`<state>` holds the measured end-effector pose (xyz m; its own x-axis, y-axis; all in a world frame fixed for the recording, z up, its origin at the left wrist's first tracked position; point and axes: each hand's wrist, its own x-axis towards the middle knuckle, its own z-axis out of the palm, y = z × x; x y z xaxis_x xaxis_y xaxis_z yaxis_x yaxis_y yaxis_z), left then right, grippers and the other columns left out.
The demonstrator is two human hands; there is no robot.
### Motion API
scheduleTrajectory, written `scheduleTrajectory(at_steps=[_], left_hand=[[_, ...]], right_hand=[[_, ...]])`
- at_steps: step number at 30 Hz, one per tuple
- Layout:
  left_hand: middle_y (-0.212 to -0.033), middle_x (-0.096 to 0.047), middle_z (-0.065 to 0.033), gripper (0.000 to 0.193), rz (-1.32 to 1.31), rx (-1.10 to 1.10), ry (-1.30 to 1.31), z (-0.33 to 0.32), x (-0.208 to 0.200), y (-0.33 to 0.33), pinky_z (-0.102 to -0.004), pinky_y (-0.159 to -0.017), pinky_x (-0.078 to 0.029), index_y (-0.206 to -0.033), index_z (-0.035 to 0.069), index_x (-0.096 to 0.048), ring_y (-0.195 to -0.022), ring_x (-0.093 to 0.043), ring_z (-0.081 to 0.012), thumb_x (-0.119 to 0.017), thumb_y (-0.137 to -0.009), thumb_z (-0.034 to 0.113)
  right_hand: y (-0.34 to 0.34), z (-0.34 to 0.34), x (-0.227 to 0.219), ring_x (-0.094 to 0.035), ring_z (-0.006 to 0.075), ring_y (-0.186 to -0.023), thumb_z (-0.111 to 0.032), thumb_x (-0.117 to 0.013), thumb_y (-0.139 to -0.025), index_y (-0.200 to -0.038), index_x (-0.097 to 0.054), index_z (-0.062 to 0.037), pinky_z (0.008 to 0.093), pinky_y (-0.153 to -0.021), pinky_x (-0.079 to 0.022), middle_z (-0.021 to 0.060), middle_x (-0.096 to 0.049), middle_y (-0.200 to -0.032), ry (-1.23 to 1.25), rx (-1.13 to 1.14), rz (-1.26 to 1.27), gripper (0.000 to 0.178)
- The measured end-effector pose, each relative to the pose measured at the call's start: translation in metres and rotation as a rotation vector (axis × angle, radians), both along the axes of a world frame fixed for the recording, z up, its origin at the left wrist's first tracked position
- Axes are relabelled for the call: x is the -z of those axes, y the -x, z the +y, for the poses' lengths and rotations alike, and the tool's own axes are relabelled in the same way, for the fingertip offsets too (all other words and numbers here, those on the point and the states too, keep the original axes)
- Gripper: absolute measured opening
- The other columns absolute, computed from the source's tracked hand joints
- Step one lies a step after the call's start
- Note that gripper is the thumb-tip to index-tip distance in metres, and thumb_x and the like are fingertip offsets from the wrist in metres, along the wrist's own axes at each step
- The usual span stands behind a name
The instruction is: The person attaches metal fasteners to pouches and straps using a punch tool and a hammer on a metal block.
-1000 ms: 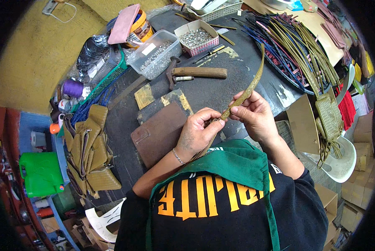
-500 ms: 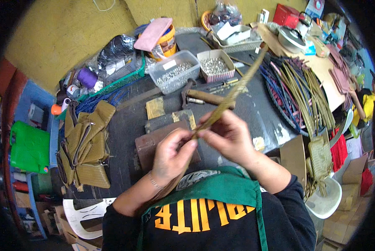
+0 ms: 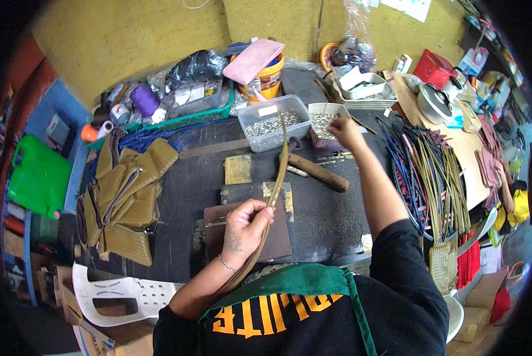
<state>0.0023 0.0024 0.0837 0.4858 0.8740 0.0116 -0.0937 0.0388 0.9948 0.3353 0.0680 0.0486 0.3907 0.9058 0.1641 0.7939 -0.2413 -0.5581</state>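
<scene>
My left hand (image 3: 246,230) is closed around a long olive strap (image 3: 282,168). The strap's tapered end points up and away, and its lower part runs down along my left forearm. Out at the far right, my right hand (image 3: 348,134) is over the edge of a small patterned box (image 3: 324,142) of tiny metal pieces. Its fingers are pinched together, and what is in them is too small to make out. Beside that box stands a clear plastic tub (image 3: 273,140) of similar silvery pieces. Below my left hand lies a flat brown slab (image 3: 279,242).
A wooden-handled hammer (image 3: 319,172) lies on the dark table between the slab and the boxes. Olive woven pouches (image 3: 123,237) are piled at left. Bundled straps (image 3: 438,172) fill a round basket at right. A white plastic chair (image 3: 91,293) stands at lower left.
My right hand has let go of the strap and reached out to the small box. My left hand keeps hold of the strap, which now stands more upright. The head view has shifted.
</scene>
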Motion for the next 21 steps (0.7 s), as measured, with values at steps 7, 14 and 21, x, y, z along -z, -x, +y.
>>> scheduleTrajectory(at_steps=[7,14,21], left_hand=[[-0.071,-0.057,-0.0029,0.008,0.112,0.072,-0.065,0.003,-0.003,0.0,-0.02,-0.06,-0.043,-0.081,-0.001,-0.057,-0.065,-0.053,-0.0073,-0.053,-0.08,0.006],[-0.071,-0.056,-0.0029,0.008,0.014,0.099,-0.202,-0.002,-0.001,-0.011,-0.0215,-0.061,-0.042,-0.08,-0.001,-0.055,-0.067,-0.051,-0.0063,-0.057,-0.078,0.006],[-0.07,-0.055,-0.0012,0.008,0.051,0.066,-0.081,-0.005,-0.005,-0.007,-0.0214,-0.059,-0.041,-0.079,0.0,-0.057,-0.066,-0.049,-0.0052,-0.057,-0.078,0.008]], right_hand=[[-0.049,0.069,0.068,-0.059,0.0303,-0.069,-0.031,-0.06,-0.062,-0.068,-0.063,-0.0024,0.0367,-0.065,-0.047,0.0174,-0.061,-0.073,0.369,-0.101,-0.469,0.029],[-0.065,0.046,0.072,-0.058,0.0294,-0.057,-0.031,-0.063,-0.063,-0.063,-0.061,0.0002,0.0391,-0.054,-0.044,0.0186,-0.058,-0.061,0.257,-0.143,-0.26,0.031],[-0.049,0.042,0.069,-0.057,0.029,-0.061,-0.02,-0.059,-0.059,-0.068,-0.056,-0.0002,0.0364,-0.058,-0.043,0.0178,-0.058,-0.065,0.012,0.111,-0.187,0.022]])
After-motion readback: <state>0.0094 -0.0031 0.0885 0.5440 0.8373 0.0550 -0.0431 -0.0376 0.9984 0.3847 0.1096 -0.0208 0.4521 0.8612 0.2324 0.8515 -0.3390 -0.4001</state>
